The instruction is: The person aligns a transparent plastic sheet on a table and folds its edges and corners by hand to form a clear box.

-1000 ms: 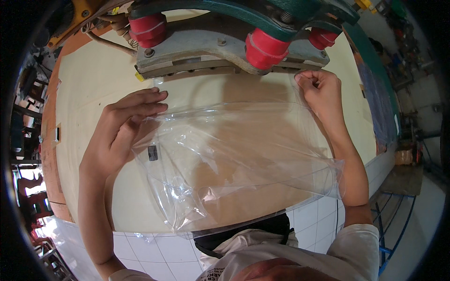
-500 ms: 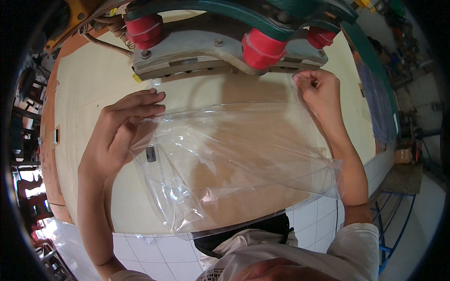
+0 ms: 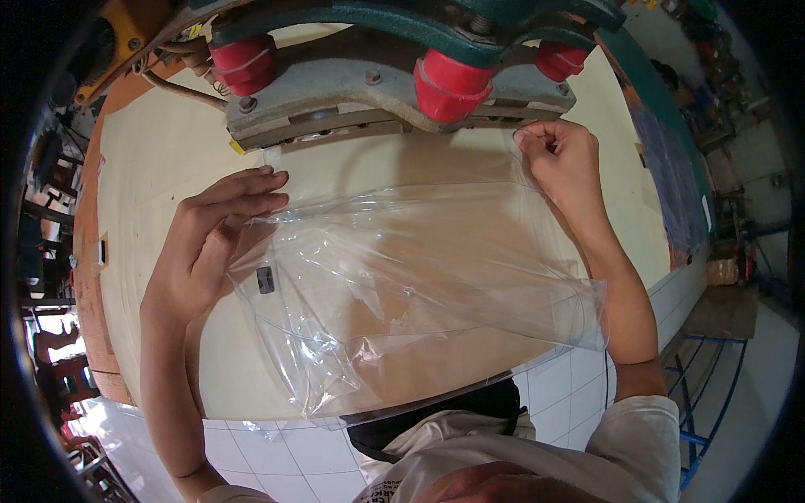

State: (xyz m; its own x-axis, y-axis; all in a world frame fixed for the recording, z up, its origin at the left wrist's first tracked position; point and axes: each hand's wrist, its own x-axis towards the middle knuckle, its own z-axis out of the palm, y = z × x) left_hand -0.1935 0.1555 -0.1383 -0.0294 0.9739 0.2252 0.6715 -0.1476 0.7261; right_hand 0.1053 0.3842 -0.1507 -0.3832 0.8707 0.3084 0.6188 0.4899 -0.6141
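Note:
A clear, glossy plastic sheet (image 3: 394, 293) lies creased across the table, its near part hanging over the front edge. At its left side my left hand (image 3: 222, 226) has straight fingers over the top and the thumb below, with the plastic pinched between them. Up at the far right, my right hand (image 3: 563, 159) is closed in a pinch on the sheet's far right edge, close beside the press head. The far edge of the plastic runs under the grey metal press bar (image 3: 335, 126). A small dark rectangle (image 3: 266, 280) shows near the left hand.
Red insulators (image 3: 454, 86) join the press bar to a dark green frame (image 3: 352, 21) overhead. The pale tabletop (image 3: 138, 201) has a brown wooden border. Folded bluish plastic (image 3: 662, 176) lies at the right. A blue metal rack (image 3: 696, 419) stands on the floor there.
The whole view has shifted slightly, with the press bar and hands a little further left in the picture. Both hands keep their hold on the plastic sheet, nearly unmoved against it.

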